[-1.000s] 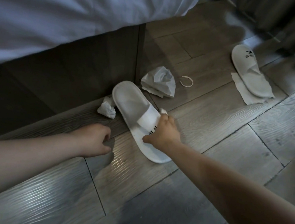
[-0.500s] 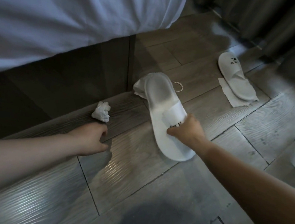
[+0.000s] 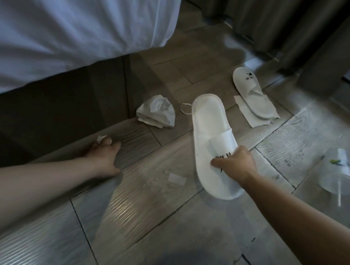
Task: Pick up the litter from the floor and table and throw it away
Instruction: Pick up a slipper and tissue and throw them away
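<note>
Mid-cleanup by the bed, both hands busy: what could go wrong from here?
The left hand pinches only a corner of the small tissue wad; it could slip out. The right hand is tied up holding the slipper, so the crumpled tissue, paper scrap and tipped plastic cup may be missed.

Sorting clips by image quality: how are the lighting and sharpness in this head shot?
Head view: dim overall, with a bright glare streak on the floor planks, a dark shadow blob at bottom centre, the plastic cup soft and smeared at the right edge, wide-angle bending toward the borders.
</note>
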Motion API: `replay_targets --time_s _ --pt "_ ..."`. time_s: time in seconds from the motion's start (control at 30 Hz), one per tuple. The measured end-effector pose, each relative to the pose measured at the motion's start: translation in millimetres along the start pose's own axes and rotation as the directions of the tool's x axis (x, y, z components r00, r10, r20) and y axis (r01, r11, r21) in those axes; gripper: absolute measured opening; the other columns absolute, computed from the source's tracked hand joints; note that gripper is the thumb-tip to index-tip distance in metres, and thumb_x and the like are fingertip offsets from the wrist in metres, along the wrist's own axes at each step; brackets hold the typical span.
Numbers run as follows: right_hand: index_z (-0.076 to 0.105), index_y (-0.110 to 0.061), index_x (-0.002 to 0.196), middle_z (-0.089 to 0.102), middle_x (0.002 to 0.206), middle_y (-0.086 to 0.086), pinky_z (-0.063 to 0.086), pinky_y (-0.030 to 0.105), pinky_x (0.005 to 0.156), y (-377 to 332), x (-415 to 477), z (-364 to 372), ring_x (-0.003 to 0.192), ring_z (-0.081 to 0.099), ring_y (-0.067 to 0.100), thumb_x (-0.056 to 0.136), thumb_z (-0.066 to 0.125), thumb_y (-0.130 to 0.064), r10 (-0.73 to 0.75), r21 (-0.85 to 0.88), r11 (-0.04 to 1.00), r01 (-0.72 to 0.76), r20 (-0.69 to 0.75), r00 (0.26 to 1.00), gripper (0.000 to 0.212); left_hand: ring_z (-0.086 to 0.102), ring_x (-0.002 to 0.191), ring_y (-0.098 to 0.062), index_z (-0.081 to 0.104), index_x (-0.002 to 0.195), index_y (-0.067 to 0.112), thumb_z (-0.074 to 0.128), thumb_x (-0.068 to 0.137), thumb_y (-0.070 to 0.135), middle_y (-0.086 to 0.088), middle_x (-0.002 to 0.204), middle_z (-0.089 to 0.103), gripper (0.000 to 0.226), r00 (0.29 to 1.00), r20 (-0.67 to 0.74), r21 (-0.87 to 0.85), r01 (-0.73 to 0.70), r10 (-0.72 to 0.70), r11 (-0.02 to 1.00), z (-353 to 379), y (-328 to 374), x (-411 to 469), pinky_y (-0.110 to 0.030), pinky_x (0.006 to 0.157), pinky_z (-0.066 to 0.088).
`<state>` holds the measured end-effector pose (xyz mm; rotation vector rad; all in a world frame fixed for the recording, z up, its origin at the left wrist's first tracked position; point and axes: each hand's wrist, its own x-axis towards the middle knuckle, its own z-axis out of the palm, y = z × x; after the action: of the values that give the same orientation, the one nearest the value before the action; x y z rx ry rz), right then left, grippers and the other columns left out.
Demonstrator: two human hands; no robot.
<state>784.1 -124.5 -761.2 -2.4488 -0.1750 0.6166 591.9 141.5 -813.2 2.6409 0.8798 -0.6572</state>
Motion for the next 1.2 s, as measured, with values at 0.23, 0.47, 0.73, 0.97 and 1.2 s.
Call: replay_targets --time_s 0.23,0.47,0.73,0.97,1.2 --pt "0.063 -0.006 0.094 0.067 0.089 0.008 0.039 0.021 0.049 -1.8 -0.5 -2.2 0.075 0.063 0.021 0.062 0.082 -0.026 -0.026 0.038 0.999 0.026 -0.009 1.000 0.042 0.031 0.137 -0.025 0.038 0.142 0.017 0.067 0.083 0.036 -0.007 0.153 0.020 0.069 0.952 -0.053 -0.057 -0.306 0.303 0.950 6.4 26.9 -8.4 -0.027 0.110 0.028" --pt "0.062 -0.005 0.097 0.066 0.095 0.012 0.044 0.029 0.066 10.3 8.9 -26.1 0.082 0.060 0.027 0.065 0.082 -0.024 0.078 0.090 0.994 -0.068 -0.113 0.990 0.042 0.046 0.123 -0.026 0.043 0.136 0.022 0.067 0.077 0.049 -0.003 0.141 0.032 0.069 0.897 -0.175 -0.018 -0.414 0.405 0.910 -2.0 67.3 -3.0 -0.035 0.099 0.042" --pt "0.061 -0.005 0.094 0.067 0.089 0.010 0.045 0.028 0.062 18.1 30.0 -17.1 0.078 0.062 0.027 0.061 0.081 -0.028 0.121 0.088 0.990 -0.111 -0.122 0.985 0.044 0.033 0.131 -0.029 0.042 0.136 0.017 0.065 0.078 0.051 -0.005 0.143 0.032 0.071 0.871 -0.234 0.057 -0.432 0.433 0.900 -40.5 110.0 55.8 -0.035 0.107 0.033" --pt "0.060 -0.006 0.101 0.067 0.094 0.011 0.044 0.028 0.063 24.4 62.0 0.9 0.083 0.064 0.029 0.059 0.079 -0.031 0.167 0.133 0.980 -0.151 -0.123 0.978 0.052 -0.007 0.142 -0.045 0.022 0.146 0.036 0.067 0.067 0.067 -0.004 0.159 -0.001 0.096 0.949 -0.160 0.156 -0.248 0.272 0.956 -59.3 147.8 123.3 -0.069 0.109 0.008" --pt "0.048 -0.015 0.080 0.059 0.090 0.006 0.041 0.029 0.064 30.6 75.3 4.7 0.082 0.058 0.027 0.066 0.079 -0.024 0.151 0.173 0.976 -0.131 -0.110 0.982 0.036 -0.011 0.143 -0.043 0.000 0.147 0.046 0.066 0.070 0.066 0.004 0.158 -0.017 0.103 0.964 -0.048 0.107 -0.255 0.261 0.961 -51.2 144.8 151.5 -0.067 0.109 0.017"
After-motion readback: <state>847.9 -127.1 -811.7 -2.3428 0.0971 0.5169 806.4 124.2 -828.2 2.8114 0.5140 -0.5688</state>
